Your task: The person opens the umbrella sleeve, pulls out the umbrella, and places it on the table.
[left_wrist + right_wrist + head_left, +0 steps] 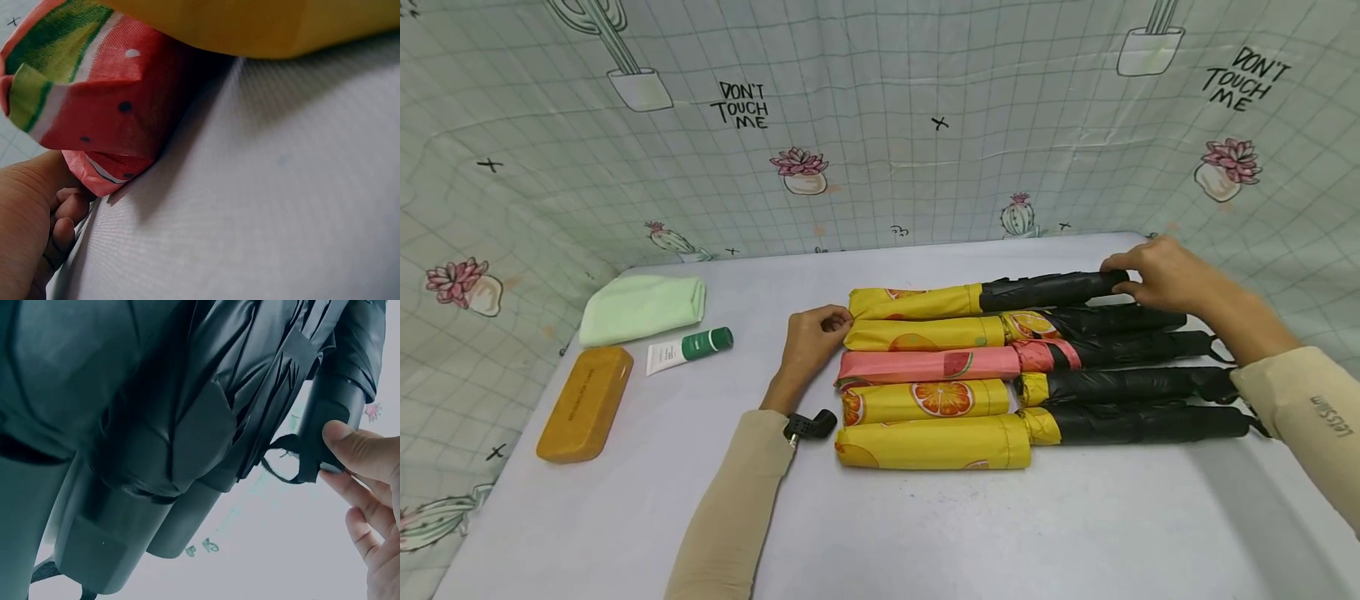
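Several folded umbrellas lie side by side, with fruit-print covers on the left and black parts on the right. At the back, my right hand (1165,271) pinches the black handle (328,425) of the farthest umbrella (1045,292) between thumb and fingers. My left hand (811,342) is at that umbrella's other end, its curled fingers pinching the tip of the yellow orange-print cover (917,302). In the left wrist view, a watermelon-print cover (119,100) partly hides the fingertips. Nearer lie a pink watermelon-print umbrella (932,365) and more yellow ones, the nearest umbrella (932,443) in front.
On the left of the white table (925,533) are a folded pale green cloth (643,308), a white tube with a green cap (688,350) and an orange-brown case (585,404). A cactus-print curtain (880,100) hangs behind the table.
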`<state>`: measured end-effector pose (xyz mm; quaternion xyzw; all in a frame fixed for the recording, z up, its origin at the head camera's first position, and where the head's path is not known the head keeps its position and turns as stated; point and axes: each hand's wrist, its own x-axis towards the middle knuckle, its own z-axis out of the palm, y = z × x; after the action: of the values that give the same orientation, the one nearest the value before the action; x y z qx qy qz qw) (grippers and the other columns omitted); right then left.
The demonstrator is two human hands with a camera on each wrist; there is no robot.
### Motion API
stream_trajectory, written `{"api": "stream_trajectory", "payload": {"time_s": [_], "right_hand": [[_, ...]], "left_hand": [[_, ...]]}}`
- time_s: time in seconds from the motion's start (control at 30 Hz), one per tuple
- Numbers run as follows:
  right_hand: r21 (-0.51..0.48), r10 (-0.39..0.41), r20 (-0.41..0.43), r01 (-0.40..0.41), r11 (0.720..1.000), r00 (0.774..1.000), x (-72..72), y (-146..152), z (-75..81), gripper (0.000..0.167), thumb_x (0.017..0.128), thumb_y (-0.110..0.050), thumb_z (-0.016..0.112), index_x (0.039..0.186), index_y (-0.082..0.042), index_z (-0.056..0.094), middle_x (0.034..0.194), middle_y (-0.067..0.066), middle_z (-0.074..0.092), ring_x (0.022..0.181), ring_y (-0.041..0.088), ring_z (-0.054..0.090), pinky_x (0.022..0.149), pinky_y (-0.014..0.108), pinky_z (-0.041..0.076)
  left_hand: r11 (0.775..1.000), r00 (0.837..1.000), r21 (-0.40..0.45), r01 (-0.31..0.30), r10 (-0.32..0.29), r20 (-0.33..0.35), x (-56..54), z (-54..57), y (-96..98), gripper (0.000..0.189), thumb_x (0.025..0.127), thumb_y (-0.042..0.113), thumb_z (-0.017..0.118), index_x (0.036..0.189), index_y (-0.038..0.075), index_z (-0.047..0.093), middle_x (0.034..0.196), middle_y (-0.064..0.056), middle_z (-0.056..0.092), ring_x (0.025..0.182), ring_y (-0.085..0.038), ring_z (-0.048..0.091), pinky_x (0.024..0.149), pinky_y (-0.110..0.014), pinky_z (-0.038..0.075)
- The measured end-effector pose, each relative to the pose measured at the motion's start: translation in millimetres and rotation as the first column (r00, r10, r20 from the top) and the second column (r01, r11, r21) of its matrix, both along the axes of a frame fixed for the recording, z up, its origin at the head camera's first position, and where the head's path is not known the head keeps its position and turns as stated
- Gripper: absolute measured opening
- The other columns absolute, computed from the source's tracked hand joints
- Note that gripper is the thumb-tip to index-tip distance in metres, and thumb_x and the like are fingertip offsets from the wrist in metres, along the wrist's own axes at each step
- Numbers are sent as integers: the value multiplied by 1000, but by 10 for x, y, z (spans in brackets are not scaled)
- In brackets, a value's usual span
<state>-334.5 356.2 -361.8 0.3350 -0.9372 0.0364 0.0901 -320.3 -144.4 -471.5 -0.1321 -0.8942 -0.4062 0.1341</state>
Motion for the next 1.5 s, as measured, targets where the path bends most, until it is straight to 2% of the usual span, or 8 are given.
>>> {"api": "stream_trajectory", "payload": {"time_s": [0.17, 0.33, 0.53, 0.63, 0.8, 0.93, 1.03, 1.5], "right_hand": [[0, 2, -28, -2, 1000, 1000, -9, 28, 1, 28, 71, 5, 84, 95, -4, 74, 78, 8, 73, 59, 17, 56, 63, 42, 29], [4, 19, -42, -18, 1000, 999, -9, 54, -13, 28, 70, 5, 84, 94, -5, 74, 77, 6, 72, 59, 16, 57, 59, 42, 37], [9, -4, -30, 4, 1000, 1000, 8, 63, -13, 28, 71, 5, 84, 94, -6, 73, 77, 5, 72, 59, 16, 57, 59, 40, 35], [0, 9, -47, -9, 1000, 999, 6, 77, -19, 28, 70, 6, 84, 94, -5, 74, 77, 6, 72, 58, 15, 56, 59, 41, 36], [-5, 22, -60, -22, 1000, 998, 7, 136, -27, 29, 68, 8, 84, 93, -4, 73, 74, 6, 71, 57, 16, 57, 64, 50, 42], [0, 18, -47, -18, 1000, 999, 22, 188, -30, 30, 69, 7, 84, 94, -4, 73, 74, 3, 70, 58, 13, 56, 60, 46, 49], [3, 16, -55, -16, 1000, 998, 23, 215, -36, 30, 69, 6, 84, 94, -6, 73, 74, 2, 70, 58, 11, 54, 53, 40, 47], [-20, 57, -123, -60, 998, 991, -14, 335, -61, 33, 64, 8, 86, 90, -6, 72, 73, 3, 70, 53, 7, 43, 48, 36, 41]], "left_hand": [[1000, 1000, 12, 3, -3, 4, 7, 5, -6, 9, 90, 10, 73, 95, 3, 76, 83, -8, 71, 74, -18, 64, 69, -31, 52], [1000, 1000, 17, 7, -7, 1, 6, -10, -5, 8, 90, 10, 73, 95, 3, 76, 82, -8, 71, 74, -18, 64, 69, -31, 52], [1000, 1000, 20, 11, -11, -8, 3, -22, -10, 8, 90, 10, 73, 94, 4, 76, 82, -7, 71, 74, -17, 64, 68, -30, 52], [1000, 1000, 10, 7, -6, -11, -3, -21, -13, 9, 90, 11, 73, 94, 4, 76, 82, -7, 71, 74, -16, 64, 68, -30, 52], [1000, 1000, 3, 6, -6, -9, 1, -22, -16, 9, 90, 11, 73, 95, 4, 76, 82, -7, 71, 74, -17, 64, 68, -30, 52], [1000, 1000, -1, 5, -5, -5, 4, -20, -19, 9, 90, 11, 73, 95, 4, 76, 82, -7, 71, 74, -17, 64, 68, -30, 53], [1000, 1000, -4, 1, -1, -3, 6, -15, -20, 9, 91, 11, 73, 96, 4, 76, 83, -7, 71, 74, -17, 64, 68, -31, 53], [1000, 1000, -2, 7, -7, -12, -10, -25, -26, 9, 91, 11, 73, 95, 5, 76, 82, -6, 71, 74, -16, 64, 68, -30, 53]]}}
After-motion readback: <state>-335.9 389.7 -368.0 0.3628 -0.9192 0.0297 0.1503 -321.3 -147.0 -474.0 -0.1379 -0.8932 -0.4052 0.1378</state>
